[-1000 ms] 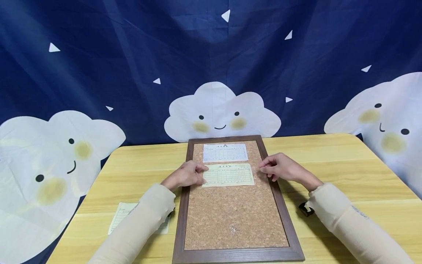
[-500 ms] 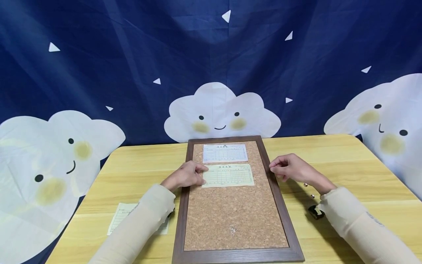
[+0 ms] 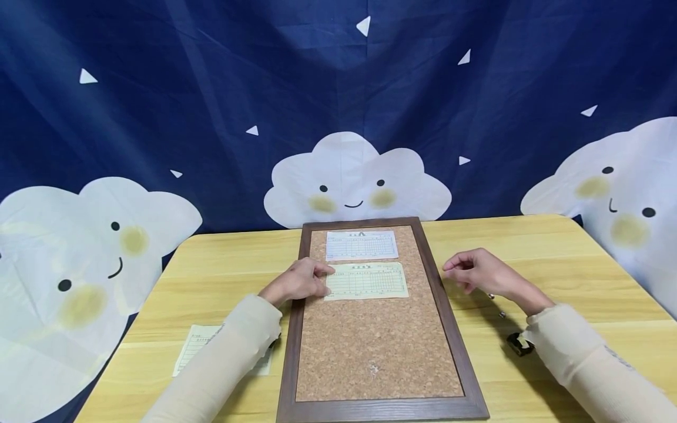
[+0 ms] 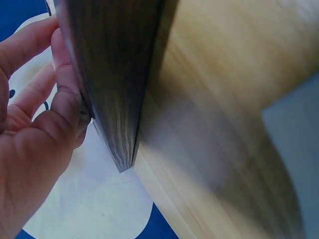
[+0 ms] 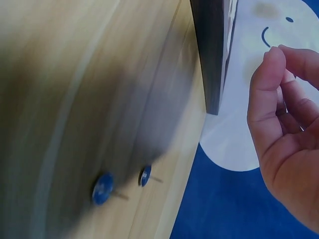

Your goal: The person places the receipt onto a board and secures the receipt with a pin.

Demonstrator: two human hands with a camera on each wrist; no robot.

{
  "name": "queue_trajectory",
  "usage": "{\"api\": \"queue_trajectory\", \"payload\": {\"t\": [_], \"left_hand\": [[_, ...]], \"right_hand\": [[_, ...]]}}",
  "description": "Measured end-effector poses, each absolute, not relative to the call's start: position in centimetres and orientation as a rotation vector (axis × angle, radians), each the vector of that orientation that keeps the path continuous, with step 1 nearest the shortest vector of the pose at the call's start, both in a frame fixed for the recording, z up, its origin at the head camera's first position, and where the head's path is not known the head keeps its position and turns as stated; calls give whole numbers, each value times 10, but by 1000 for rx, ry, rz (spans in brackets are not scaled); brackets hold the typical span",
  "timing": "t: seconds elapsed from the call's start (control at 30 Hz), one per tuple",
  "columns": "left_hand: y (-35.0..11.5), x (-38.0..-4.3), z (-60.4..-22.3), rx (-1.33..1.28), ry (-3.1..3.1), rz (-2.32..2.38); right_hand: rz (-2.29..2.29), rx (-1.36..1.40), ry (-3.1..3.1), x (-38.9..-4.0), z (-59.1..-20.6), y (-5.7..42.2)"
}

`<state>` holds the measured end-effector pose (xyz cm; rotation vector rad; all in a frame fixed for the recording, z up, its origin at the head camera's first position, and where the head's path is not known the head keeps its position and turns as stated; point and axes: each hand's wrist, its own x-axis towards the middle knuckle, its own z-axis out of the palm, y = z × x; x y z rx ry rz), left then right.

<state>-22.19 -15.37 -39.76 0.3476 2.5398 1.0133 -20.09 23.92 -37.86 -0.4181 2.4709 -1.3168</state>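
Note:
My left hand [image 3: 302,279] rests on the left edge of a pale yellow printed form [image 3: 367,281], its thumb and forefinger apart and pressing on the paper. The form lies on a cork board [image 3: 378,335] with a dark wooden frame [image 3: 455,329]. Above it on the cork lies a white printed form [image 3: 362,245]. In the left wrist view the frame hides the paper. My right hand [image 3: 483,273] hovers just right of the frame, fingers loosely curled, thumb tip close to the forefinger tip. Nothing shows between them. Two thumbtacks [image 5: 102,188] stand on the table below it.
Another yellow form [image 3: 193,346] lies on the wooden table [image 3: 143,352] left of the board, partly under my left sleeve. A blue curtain [image 3: 338,76] with white clouds hangs behind the table. A black wrist piece [image 3: 520,344] sits at my right cuff.
My right hand has moved right, from beside the yellow form's right edge to past the frame. The two thumbtacks have come into view. My left hand and the forms have stayed put.

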Motion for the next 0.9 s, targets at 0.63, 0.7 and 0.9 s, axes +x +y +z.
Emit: {"api": "queue_trajectory", "payload": {"t": [0.63, 0.7, 0.9], "left_hand": [[-153, -221, -395, 337, 2558, 985], [-153, -221, -395, 335, 2558, 984], [-152, -221, -395, 331, 2558, 983]], "right_hand": [[-1306, -338, 2495, -197, -381, 268], [-1306, -336, 2495, -196, -382, 270], [-1304, -335, 2495, -194, -385, 276]]}}
